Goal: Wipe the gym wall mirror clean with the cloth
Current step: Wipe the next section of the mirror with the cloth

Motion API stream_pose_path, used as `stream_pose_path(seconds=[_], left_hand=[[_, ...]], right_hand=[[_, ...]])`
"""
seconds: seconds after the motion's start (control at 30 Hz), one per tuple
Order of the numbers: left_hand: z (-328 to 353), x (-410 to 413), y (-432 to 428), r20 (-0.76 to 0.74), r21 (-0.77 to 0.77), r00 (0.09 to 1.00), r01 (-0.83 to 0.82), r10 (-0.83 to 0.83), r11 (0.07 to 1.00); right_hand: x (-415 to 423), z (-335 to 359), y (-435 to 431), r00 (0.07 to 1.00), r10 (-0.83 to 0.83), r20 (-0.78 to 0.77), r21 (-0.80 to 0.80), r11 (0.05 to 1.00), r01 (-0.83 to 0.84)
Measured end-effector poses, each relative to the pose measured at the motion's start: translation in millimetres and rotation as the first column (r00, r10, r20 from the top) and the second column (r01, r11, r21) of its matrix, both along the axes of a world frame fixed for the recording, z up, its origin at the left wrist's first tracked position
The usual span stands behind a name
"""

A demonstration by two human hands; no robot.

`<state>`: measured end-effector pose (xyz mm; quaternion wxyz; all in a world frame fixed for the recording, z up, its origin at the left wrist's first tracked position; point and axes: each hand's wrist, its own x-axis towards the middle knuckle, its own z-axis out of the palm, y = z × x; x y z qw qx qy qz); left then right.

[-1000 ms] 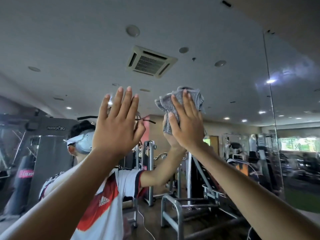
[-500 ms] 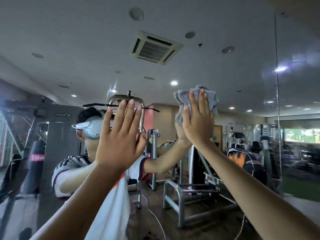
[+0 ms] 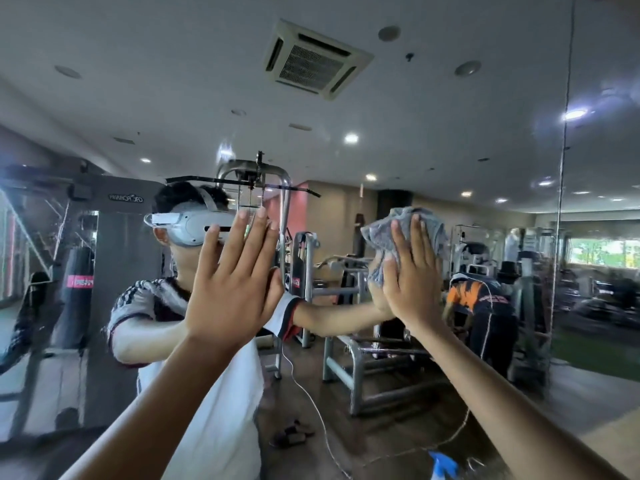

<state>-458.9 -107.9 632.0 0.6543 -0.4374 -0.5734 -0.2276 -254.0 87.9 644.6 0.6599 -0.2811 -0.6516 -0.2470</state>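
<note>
Against mirror (image 3: 450,150): right hand (image 3: 412,282) flat on cloth (image 3: 379,237).

The mirror (image 3: 450,109) is smooth, glossy glass, hazy with smears toward the right. The cloth (image 3: 375,237) against it is grey terry, nubbly and matt. Reflected to the left, a headset (image 3: 187,227) has a smooth white plastic shell; the machine frames (image 3: 356,370) look like silvery metal. Near right, a blue spray bottle (image 3: 445,464) looks plastic
</note>
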Motion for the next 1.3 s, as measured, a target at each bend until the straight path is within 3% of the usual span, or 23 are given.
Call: stream_pose_path(seconds=[0.07,0.13,0.33,0.4,0.53,0.63,0.7,0.87,1.0,1.07,1.13,1.2,1.3], left_hand=[[0,1,1,0.008,0.004,1.0,0.01,-0.01,1.0],[-1,0,0,0.012,0.013,0.999,0.031,-0.031,0.999],[-17,-1,-1,0.051,0.055,0.995,0.08,-0.083,0.995],[-31,-1,-3,0.065,0.057,0.994,0.083,-0.086,0.995],[-51,0,-2,0.06,0.057,0.996,0.068,-0.072,0.996],[-51,0,-1,0.064,0.059,0.996,0.063,-0.067,0.996],[-52,0,-1,0.071,0.056,0.994,0.077,-0.081,0.995],[-79,4,-1,0.077,0.071,0.993,0.086,-0.091,0.994],[-88,1,-4,0.085,0.052,0.991,0.098,-0.102,0.994],[-88,2,-4,0.091,0.052,0.992,0.085,-0.089,0.995],[-88,5,-2,0.097,0.057,0.993,0.063,-0.068,0.996],[-88,6,-1,0.108,0.054,0.992,0.055,-0.061,0.997],[-89,5,-2,0.112,0.046,0.991,0.063,-0.068,0.997]], right_hand=[[-16,22,-17,0.996,0.002,-0.085,-0.045,0.999,-0.005],[-30,23,-31,0.997,0.016,-0.074,-0.028,0.999,-0.018],[-26,-73,-32,0.941,0.011,0.339,0.229,0.969,-0.093],[-3,-103,-15,0.926,-0.01,0.377,0.24,0.967,-0.087],[16,-83,8,0.992,0.005,0.124,0.074,0.997,-0.015],[-9,-37,-7,0.992,0.058,-0.115,-0.086,0.994,-0.068],[-28,-28,-24,0.987,0.056,-0.152,-0.094,0.993,-0.071],[-48,-80,-51,0.991,0.062,0.119,0.113,0.991,-0.076],[-16,-149,-27,0.93,-0.01,0.366,0.219,0.973,-0.076],[5,-148,-7,0.958,-0.003,0.285,0.138,0.99,-0.038],[7,-116,1,0.999,0.033,0.03,-0.067,0.997,-0.031],[-7,-74,-10,0.978,0.036,-0.207,-0.217,0.973,-0.081],[-38,-52,-38,0.975,0.045,-0.216,-0.184,0.979,-0.086]])
